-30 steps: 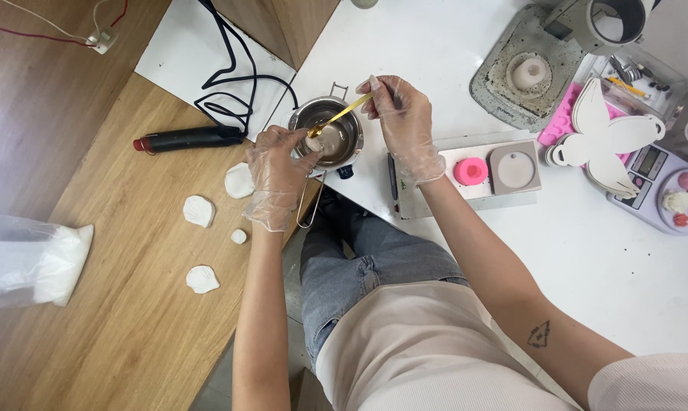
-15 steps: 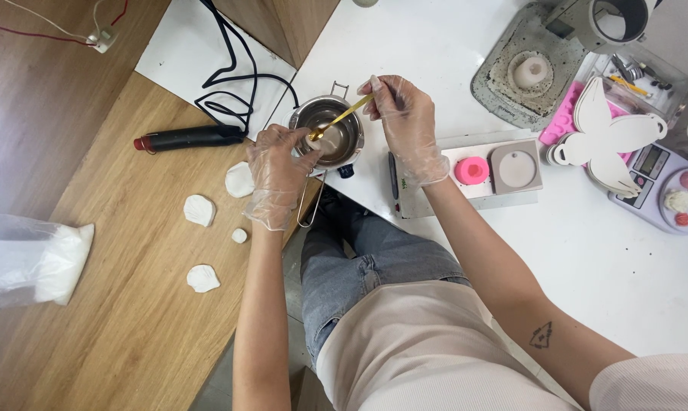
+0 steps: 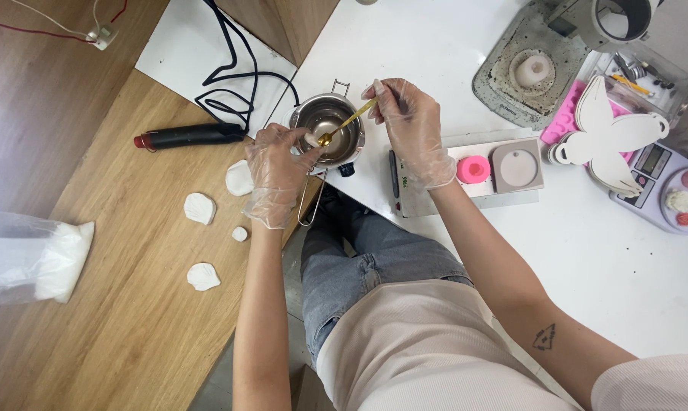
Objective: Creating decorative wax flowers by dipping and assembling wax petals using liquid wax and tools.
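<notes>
Right hand [image 3: 411, 129] fingers pinch a gold spoon [image 3: 345, 124] into the small metal pot [image 3: 328, 129]; left hand [image 3: 281, 171] fingers clamp a white piece at the pot's nine o'clock rim. Scrape gently, I'd say, steadying the pot.

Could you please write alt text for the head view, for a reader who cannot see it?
A seated person in clear gloves works over a small metal pot: the right hand dips a gold spoon into it while the left hand holds a white piece at its rim. White shell shapes lie on the wooden table, left of the pot.
</notes>
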